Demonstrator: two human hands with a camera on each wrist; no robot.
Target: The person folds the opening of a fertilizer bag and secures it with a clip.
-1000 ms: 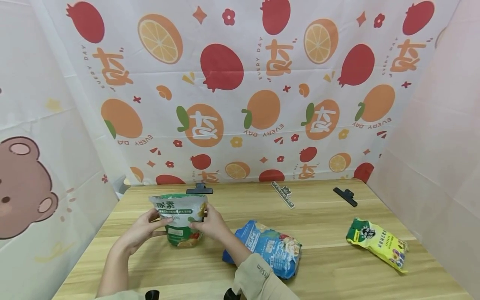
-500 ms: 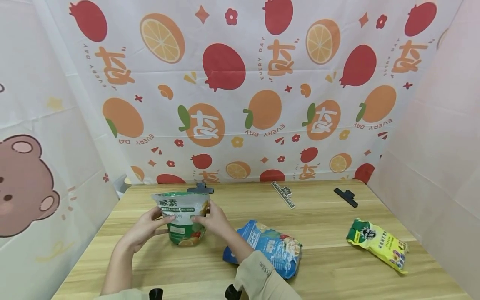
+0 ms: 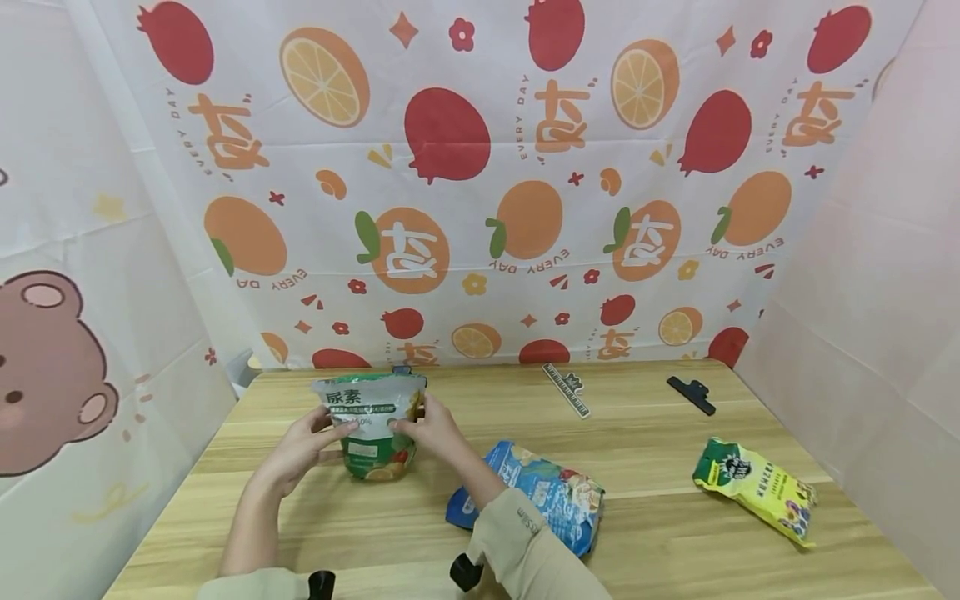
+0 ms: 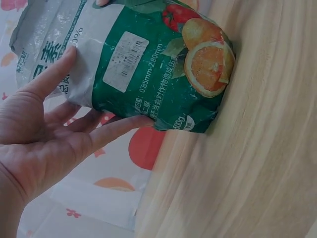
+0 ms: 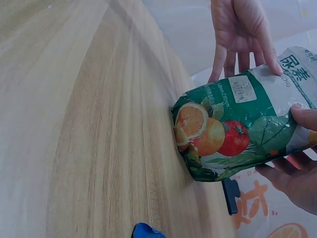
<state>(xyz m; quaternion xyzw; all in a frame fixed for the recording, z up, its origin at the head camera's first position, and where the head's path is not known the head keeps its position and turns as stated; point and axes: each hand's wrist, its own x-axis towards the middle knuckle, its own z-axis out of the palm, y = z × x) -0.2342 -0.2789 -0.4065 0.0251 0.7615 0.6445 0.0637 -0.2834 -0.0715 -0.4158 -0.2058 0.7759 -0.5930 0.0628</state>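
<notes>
A green and white bag of urea fertilizer [image 3: 377, 429], printed with fruit, stands upright between both hands at the left of the table. My left hand [image 3: 300, 450] grips its left side, thumb on the front and fingers spread along the side and behind. On the opposite side my right hand [image 3: 435, 429] holds the bag, thumb on the front and fingers behind it. The left wrist view shows a barcode label on the bag [image 4: 143, 64]. In the right wrist view, its base is right at the tabletop [image 5: 109, 129].
A blue bag [image 3: 547, 496] lies by the right forearm, partly covered by it. Farther right is a yellow and green packet [image 3: 757, 492]. A white ruler [image 3: 566, 390] and a black clip [image 3: 692, 394] lie toward the back; another clip [image 3: 402, 369] is mostly hidden behind the fertilizer bag.
Both hands have moved the fertilizer bag slightly toward the back and to the right, so it now covers most of the black clip behind it. The other bags have stayed put.
</notes>
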